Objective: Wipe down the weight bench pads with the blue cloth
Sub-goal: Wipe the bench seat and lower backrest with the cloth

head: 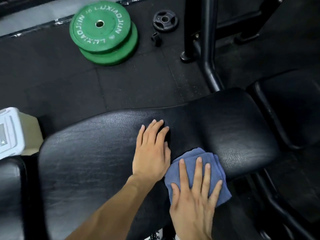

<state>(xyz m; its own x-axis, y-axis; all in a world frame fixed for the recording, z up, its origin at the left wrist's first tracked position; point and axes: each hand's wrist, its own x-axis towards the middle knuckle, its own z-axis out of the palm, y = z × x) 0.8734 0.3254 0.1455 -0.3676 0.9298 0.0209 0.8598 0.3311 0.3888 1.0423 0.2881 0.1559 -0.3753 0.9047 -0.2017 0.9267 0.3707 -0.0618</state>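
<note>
A black padded weight bench pad (86, 153) runs across the middle of the head view, with a crease near its centre. My left hand (152, 149) lies flat on the pad, fingers together and holding nothing. Just to its right, my right hand (195, 193) presses flat, fingers spread, on a folded blue cloth (195, 154) at the pad's near edge. A second black pad (290, 108) sits at the right.
Two stacked green weight plates (103, 32) and a small black plate (164, 19) lie on the black rubber floor behind the bench. A black metal frame (207, 49) stands at the upper right. A white bin (10, 130) is at the left edge.
</note>
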